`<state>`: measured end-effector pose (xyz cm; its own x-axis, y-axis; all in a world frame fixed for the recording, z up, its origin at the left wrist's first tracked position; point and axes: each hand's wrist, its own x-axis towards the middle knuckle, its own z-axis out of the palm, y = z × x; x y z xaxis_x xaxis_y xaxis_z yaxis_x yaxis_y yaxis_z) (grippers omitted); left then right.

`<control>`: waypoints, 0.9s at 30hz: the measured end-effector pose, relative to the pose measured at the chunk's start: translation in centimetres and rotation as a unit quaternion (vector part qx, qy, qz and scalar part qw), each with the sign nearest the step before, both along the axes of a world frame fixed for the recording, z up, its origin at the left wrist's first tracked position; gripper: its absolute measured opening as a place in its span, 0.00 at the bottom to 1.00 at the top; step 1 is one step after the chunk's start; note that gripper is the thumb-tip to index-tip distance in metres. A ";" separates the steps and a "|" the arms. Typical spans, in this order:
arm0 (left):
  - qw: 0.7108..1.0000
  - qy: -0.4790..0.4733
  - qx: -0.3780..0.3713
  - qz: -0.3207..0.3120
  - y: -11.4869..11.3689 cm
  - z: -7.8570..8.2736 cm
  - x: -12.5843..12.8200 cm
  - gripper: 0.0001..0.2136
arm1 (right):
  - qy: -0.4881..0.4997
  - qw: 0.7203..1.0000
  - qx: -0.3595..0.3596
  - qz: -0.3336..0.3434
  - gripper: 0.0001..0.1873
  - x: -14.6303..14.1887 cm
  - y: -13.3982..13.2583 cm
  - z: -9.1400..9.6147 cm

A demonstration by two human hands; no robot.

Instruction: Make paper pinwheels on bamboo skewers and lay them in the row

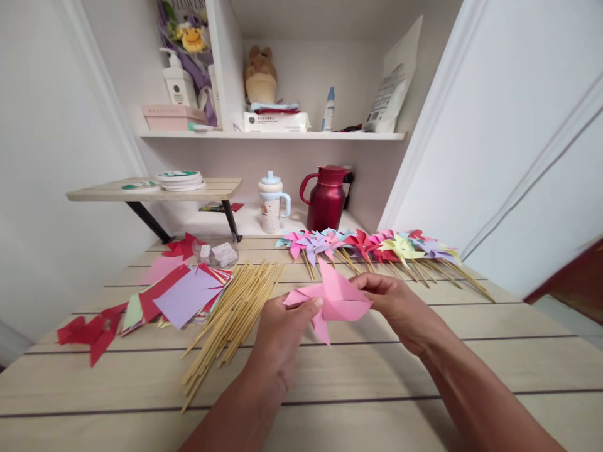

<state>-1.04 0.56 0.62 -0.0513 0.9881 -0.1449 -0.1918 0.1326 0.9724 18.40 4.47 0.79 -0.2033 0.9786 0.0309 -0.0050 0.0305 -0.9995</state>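
Observation:
A pink paper pinwheel is held up between my two hands, a little above the table. My left hand pinches its left side, with the thumb lying near the middle of the folds. On the other side, my right hand grips the right blade between thumb and fingers. No stick shows on this pinwheel. To the left of my left hand lies a loose bundle of thin wooden sticks. Behind my hands, several finished pinwheels on sticks lie in a row.
Coloured paper sheets and a folded red paper piece lie at the left, near a small clear box. Behind stand a tumbler, a dark red jug and a small raised shelf with coasters.

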 end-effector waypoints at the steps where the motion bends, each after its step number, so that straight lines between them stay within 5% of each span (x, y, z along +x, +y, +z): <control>1: 1.000 0.002 0.000 -0.004 0.0 0.0 0.0 0.15 | 0.003 1.000 0.001 0.008 0.12 -0.1 -0.1 0.1; 10: 0.999 0.046 0.001 -0.015 -0.1 -0.1 0.3 0.10 | 0.011 0.999 0.017 0.034 0.12 0.0 -0.5 0.4; 16: 0.999 0.031 -0.001 -0.007 -0.3 0.3 0.5 0.06 | -0.020 0.994 0.101 0.039 0.30 -0.1 -1.0 0.3; 23: 1.000 0.010 -0.006 0.005 -0.3 0.4 0.5 0.06 | -0.236 0.930 0.280 0.034 0.16 0.6 -1.4 1.1; 27: 0.999 0.032 -0.007 0.009 -0.3 0.5 0.4 0.05 | -0.267 0.911 0.311 0.046 0.20 0.8 -1.7 1.2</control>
